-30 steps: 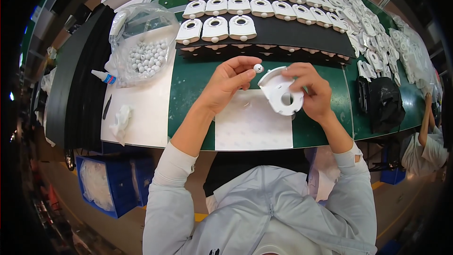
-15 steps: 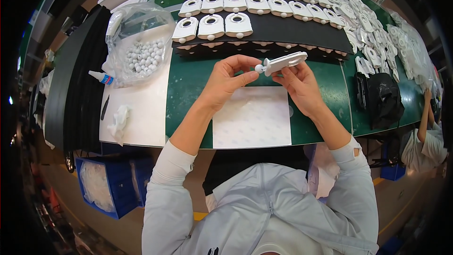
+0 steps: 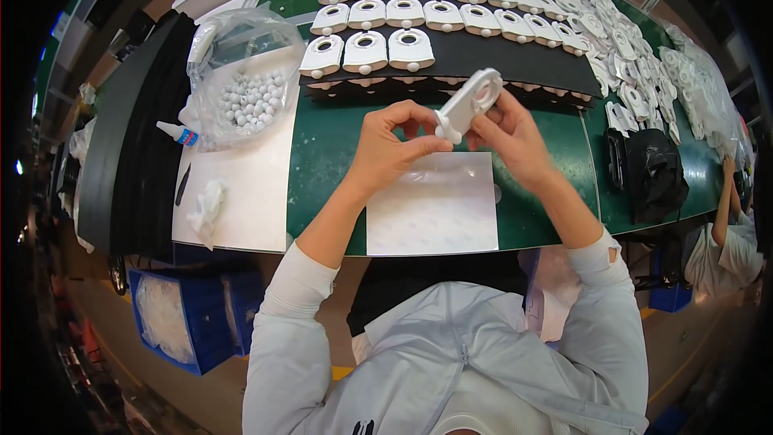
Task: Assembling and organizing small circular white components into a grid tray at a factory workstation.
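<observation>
Both my hands meet over the green table around one white plastic housing (image 3: 461, 116), a flat rounded piece with a large round hole. My right hand (image 3: 518, 141) grips its ringed end, which tilts up and away to the right. At the lower left end, the curled thumb and fingers of my left hand (image 3: 388, 145) close on a small white ball (image 3: 440, 134), mostly hidden by the fingers and the housing. Below them lies a white sheet (image 3: 432, 209). Beyond stand rows of similar white housings (image 3: 365, 52), each with a ball at its near end.
The rows rest on black boards (image 3: 475, 56), stacked with more pieces between. At left are a clear bag of white balls (image 3: 251, 101), a small glue bottle (image 3: 177, 134) and crumpled tissue (image 3: 209, 205). Loose white parts (image 3: 628, 56) pile at right, near a black bag (image 3: 656, 169).
The housing has turned so its ringed end points farther up and its holed face shows more. The ball, plainly visible before, is now mostly covered. The view has shifted slightly.
</observation>
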Motion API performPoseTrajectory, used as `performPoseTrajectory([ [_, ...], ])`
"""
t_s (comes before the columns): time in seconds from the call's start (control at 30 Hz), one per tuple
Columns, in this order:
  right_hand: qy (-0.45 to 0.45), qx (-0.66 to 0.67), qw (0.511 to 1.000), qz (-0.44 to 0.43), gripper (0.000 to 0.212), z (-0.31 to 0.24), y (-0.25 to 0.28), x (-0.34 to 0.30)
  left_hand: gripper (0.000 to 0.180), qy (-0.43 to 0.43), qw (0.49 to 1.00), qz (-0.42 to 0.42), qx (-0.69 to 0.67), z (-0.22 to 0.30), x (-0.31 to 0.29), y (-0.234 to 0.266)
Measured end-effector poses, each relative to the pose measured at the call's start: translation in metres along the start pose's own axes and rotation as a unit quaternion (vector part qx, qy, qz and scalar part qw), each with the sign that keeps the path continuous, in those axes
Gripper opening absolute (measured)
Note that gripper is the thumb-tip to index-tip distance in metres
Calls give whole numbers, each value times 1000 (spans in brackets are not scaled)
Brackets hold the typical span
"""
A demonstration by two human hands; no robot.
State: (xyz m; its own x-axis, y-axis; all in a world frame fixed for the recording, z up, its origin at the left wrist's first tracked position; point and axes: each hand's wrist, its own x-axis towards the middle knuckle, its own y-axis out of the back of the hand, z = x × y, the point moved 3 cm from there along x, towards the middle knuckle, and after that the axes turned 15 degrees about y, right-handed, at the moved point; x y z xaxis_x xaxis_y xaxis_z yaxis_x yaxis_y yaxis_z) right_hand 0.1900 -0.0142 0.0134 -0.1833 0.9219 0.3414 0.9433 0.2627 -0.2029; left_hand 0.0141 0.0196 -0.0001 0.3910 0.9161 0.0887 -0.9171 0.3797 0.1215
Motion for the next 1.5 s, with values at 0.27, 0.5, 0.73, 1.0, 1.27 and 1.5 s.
performPoseTrajectory([
  [0.27, -27, -269, 962, 28, 36, -26, 40, 77, 32, 39, 994, 49, -86, -1, 4, 8],
  [0.5, -81, -315, 946, 3, 28, -2, 57, 104, 28, 64, 991, 56, -99, 3, 4, 9],
  [0.73, 19, -370, 928, 32, 30, -16, 74, 96, 22, 64, 991, 68, -98, 0, 5, 10],
  [1.0, 66, -742, 651, 145, 27, -81, 250, 63, 19, 48, 991, 88, -85, 1, 4, 9],
  [1.27, -136, -801, 572, 111, 70, -32, 361, 19, 18, -62, 982, 176, 42, 15, 3, 20],
  [1.5, -65, -706, 676, 203, 45, -66, 357, 2, 17, -114, 862, 410, 274, 27, 4, 135],
])
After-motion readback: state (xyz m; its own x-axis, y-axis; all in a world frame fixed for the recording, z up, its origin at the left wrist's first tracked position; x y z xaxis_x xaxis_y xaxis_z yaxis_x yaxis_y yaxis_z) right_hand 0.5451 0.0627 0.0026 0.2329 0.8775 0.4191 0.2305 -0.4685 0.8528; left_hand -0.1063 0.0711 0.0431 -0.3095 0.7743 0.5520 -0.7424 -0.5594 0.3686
